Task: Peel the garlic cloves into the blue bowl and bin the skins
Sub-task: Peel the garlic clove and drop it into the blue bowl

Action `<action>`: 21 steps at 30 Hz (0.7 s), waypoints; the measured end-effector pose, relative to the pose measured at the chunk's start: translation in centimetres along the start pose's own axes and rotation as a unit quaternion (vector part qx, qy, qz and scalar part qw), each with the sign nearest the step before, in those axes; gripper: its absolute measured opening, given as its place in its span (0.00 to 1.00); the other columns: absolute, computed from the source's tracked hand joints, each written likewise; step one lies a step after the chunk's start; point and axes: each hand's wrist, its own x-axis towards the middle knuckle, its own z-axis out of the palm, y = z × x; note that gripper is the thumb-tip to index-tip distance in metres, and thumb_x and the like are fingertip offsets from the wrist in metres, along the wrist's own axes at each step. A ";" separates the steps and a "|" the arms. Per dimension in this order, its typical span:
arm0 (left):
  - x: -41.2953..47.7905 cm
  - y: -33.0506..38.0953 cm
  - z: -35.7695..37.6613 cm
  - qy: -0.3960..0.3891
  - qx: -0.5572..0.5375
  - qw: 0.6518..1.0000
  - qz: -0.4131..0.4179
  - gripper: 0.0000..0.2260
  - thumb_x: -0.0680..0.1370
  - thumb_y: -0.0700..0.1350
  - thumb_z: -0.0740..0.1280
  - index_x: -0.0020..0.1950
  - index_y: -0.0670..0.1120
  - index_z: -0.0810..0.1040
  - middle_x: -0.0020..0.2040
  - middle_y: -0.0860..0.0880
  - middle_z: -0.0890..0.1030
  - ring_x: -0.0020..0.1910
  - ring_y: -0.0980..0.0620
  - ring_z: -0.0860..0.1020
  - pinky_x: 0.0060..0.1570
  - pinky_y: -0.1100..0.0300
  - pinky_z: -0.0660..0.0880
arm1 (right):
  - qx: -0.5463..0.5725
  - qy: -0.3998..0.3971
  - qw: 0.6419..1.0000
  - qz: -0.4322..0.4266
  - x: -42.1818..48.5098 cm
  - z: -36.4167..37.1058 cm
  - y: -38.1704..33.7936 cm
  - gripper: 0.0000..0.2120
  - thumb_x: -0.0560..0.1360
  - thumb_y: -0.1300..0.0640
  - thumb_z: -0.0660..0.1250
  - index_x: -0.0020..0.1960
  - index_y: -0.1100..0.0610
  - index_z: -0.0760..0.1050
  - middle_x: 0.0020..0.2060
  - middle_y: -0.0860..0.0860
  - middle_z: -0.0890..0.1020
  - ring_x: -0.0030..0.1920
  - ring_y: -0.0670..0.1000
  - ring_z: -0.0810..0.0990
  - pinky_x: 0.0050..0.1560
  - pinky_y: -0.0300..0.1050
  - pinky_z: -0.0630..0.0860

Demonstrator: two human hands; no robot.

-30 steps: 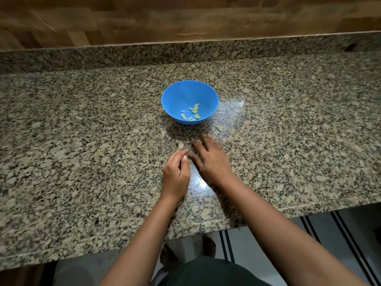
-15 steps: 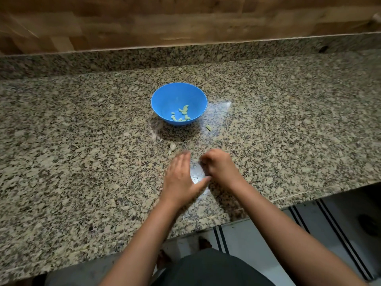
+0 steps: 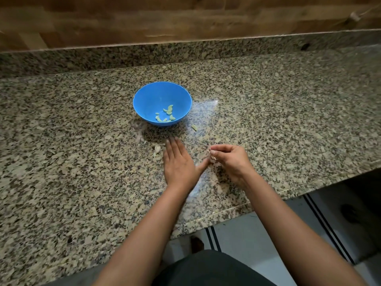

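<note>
A round blue plastic bowl stands upright near the middle of a speckled brown-and-black granite countertop, well back from the front edge. A small cluster of peeled pale-green garlic cloves lies in its bottom. 1 loose clove lies on the stone just beside the bowl's near-right side, apart from it. The left hand lies flat on the counter in front of the bowl, fingers straight and together, thumb spread out to the right. A small pale garlic piece rests just beside its little-finger edge. The right hand is close on its right, fingers curled, fingertips and thumb pinching a thin papery scrap too small to identify. Whether the 2 hands touch cannot be told. The granite stretches wide to either side of bowl and hands. A low granite upstand closes the back, under a wooden wall. The front edge runs slantwise under both forearms, with pale striped floor beyond it.
</note>
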 end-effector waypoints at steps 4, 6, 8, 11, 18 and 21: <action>2.0 -0.2 -0.6 0.033 -0.016 0.999 -0.024 0.40 0.77 0.67 0.42 0.76 0.37 0.44 0.77 0.37 0.48 0.76 0.41 0.46 0.74 0.49 0.43 | 0.025 -0.016 1.000 0.003 0.1 -0.2 -0.5 0.06 0.71 0.72 0.67 0.47 0.65 0.79 0.44 0.58 0.82 0.45 0.52 0.81 0.49 0.41 0.79; 2.1 -0.3 -0.5 0.047 -0.034 0.998 0.006 0.33 0.80 0.62 0.43 0.77 0.40 0.48 0.77 0.41 0.51 0.76 0.44 0.49 0.74 0.52 0.44 | 0.029 -0.025 0.999 0.001 0.1 -0.2 -0.7 0.06 0.71 0.72 0.67 0.46 0.65 0.79 0.43 0.57 0.82 0.46 0.52 0.81 0.50 0.42 0.79; 1.6 -0.6 -0.1 0.068 -0.065 0.994 0.056 0.26 0.82 0.56 0.46 0.77 0.45 0.53 0.77 0.46 0.54 0.76 0.48 0.51 0.73 0.55 0.46 | 0.033 -0.037 0.999 0.003 0.1 -0.1 -0.8 0.06 0.71 0.72 0.67 0.46 0.65 0.79 0.43 0.57 0.82 0.46 0.52 0.81 0.50 0.42 0.79; 0.1 -1.2 0.4 0.127 -0.119 0.979 0.106 0.17 0.82 0.43 0.58 0.71 0.48 0.69 0.72 0.47 0.68 0.72 0.48 0.65 0.70 0.57 0.59 | 0.030 -0.049 0.998 0.005 0.2 -0.1 -0.7 0.06 0.71 0.72 0.66 0.46 0.64 0.79 0.43 0.57 0.82 0.45 0.52 0.81 0.49 0.42 0.78; -3.6 -1.3 0.5 0.193 -0.124 0.960 0.159 0.11 0.70 0.33 0.71 0.52 0.37 0.81 0.47 0.43 0.83 0.46 0.45 0.80 0.48 0.51 0.79 | 0.033 -0.064 0.997 0.017 0.3 0.3 -1.0 0.06 0.71 0.73 0.66 0.47 0.67 0.78 0.42 0.57 0.81 0.45 0.52 0.80 0.52 0.44 0.78; -4.1 -1.2 0.3 0.195 -0.113 0.962 0.151 0.08 0.71 0.33 0.71 0.49 0.37 0.82 0.45 0.43 0.82 0.44 0.45 0.80 0.48 0.50 0.79 | 0.035 -0.072 0.997 0.021 0.2 0.3 -1.2 0.06 0.72 0.73 0.65 0.46 0.67 0.78 0.42 0.57 0.81 0.44 0.53 0.80 0.51 0.44 0.79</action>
